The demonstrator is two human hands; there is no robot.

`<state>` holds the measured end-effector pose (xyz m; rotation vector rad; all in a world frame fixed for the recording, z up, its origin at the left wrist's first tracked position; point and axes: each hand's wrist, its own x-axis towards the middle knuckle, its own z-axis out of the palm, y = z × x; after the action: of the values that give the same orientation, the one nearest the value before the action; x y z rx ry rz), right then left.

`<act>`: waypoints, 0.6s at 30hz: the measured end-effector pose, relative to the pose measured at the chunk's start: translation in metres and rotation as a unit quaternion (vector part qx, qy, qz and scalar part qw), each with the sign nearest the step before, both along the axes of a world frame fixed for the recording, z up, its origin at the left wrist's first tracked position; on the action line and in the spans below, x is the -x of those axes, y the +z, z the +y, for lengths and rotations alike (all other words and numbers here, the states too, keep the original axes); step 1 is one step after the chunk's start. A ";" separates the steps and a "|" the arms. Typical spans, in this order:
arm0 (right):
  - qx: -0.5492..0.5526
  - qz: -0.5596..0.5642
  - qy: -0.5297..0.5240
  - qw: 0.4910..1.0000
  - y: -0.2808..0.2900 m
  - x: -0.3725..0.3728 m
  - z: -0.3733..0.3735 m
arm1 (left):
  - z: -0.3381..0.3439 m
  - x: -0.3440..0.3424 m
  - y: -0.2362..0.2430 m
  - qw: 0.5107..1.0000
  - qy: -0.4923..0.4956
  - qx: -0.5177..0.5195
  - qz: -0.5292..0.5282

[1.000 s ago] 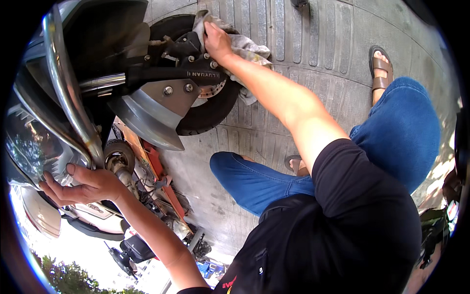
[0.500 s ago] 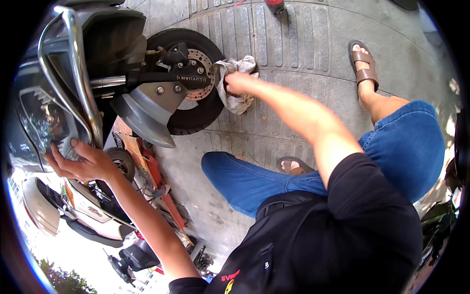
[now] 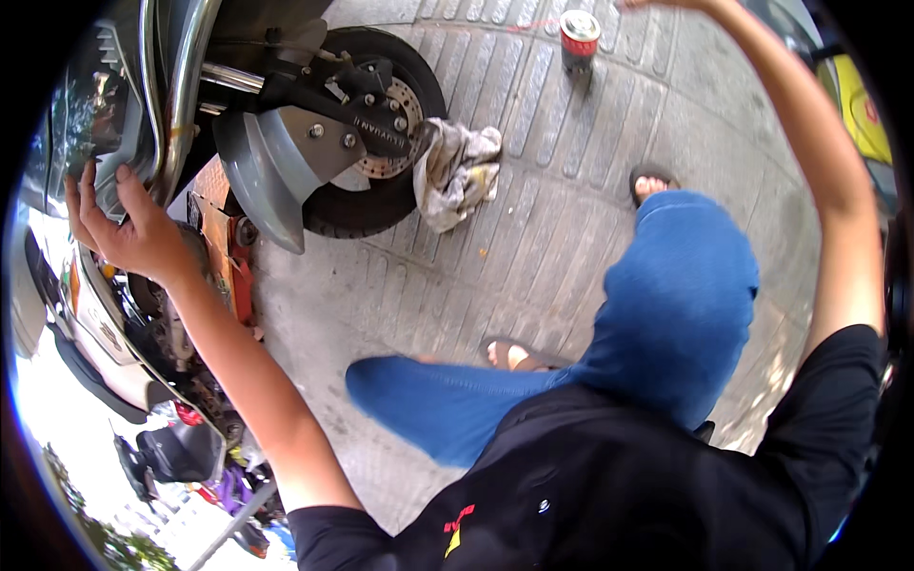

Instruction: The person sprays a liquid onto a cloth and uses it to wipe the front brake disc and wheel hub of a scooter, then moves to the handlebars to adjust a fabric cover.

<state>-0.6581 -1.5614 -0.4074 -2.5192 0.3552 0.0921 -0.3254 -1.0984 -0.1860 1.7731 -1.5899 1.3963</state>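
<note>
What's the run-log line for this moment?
left hand: open, by scooter; right hand: partly cropped; rag: unheld, beside wheel; can: upright

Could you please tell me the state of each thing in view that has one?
Cloth: crumpled, unheld, at the wheel's edge.
Wheel: mounted.
Can: upright, unheld; open or sealed, I cannot tell.
Sandals: worn.
Left hand: open, fingers parted, near the chrome bar.
Right hand: mostly cut off by the upper edge; grip unclear.

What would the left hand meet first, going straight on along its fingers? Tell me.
The left hand would likely meet the glossy scooter front first; the gap, if any, is unclear.
</note>
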 end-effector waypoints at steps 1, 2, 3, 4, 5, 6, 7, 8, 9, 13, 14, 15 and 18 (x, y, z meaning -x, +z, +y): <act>0.015 0.032 -0.049 0.998 -0.018 0.023 -0.005 | 0.006 0.008 -0.004 0.999 0.026 -0.010 0.040; 0.076 -0.137 -0.044 0.987 -0.068 0.036 0.024 | 0.014 0.016 -0.010 0.995 0.018 -0.017 0.094; 0.075 -0.039 -0.051 0.995 -0.091 0.037 0.025 | 0.023 0.025 -0.017 0.988 0.012 -0.025 0.149; 0.049 -0.059 -0.065 0.995 -0.114 0.030 0.028 | 0.033 0.035 -0.026 0.972 -0.004 0.004 0.233; 0.064 -0.123 -0.068 0.988 -0.133 0.019 0.031 | 0.046 0.047 -0.036 0.952 -0.022 0.016 0.305; 0.006 -0.163 -0.039 0.986 -0.144 0.005 0.030 | 0.061 0.059 -0.041 0.951 0.009 -0.005 0.310; -0.051 -0.200 -0.006 0.978 -0.151 -0.009 0.031 | 0.078 0.076 -0.049 0.931 0.085 0.001 0.356; -0.038 -0.221 0.006 0.975 -0.155 -0.026 0.032 | 0.091 0.091 -0.055 0.898 0.116 0.013 0.424; -0.083 -0.240 -0.012 0.967 -0.159 -0.042 0.038 | 0.101 0.106 -0.061 0.859 0.143 0.012 0.491; -0.050 -0.216 0.067 0.973 -0.164 -0.057 0.057 | 0.107 0.167 -0.107 0.648 0.192 0.049 0.735; -0.052 -0.204 0.083 0.974 -0.167 -0.057 0.062 | 0.100 0.178 -0.119 0.619 0.176 0.059 0.763; -0.067 -0.228 0.075 0.968 -0.170 -0.055 0.066 | 0.091 0.190 -0.136 0.544 0.197 0.068 0.813; -0.071 -0.308 -0.005 0.949 -0.172 -0.052 0.081 | 0.053 0.199 -0.180 0.500 0.210 -0.050 0.839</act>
<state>-0.6065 -1.4802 -0.5799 -2.2568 0.0982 -0.6384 -0.5241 -1.0453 -0.3659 2.1429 -0.0407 -0.6704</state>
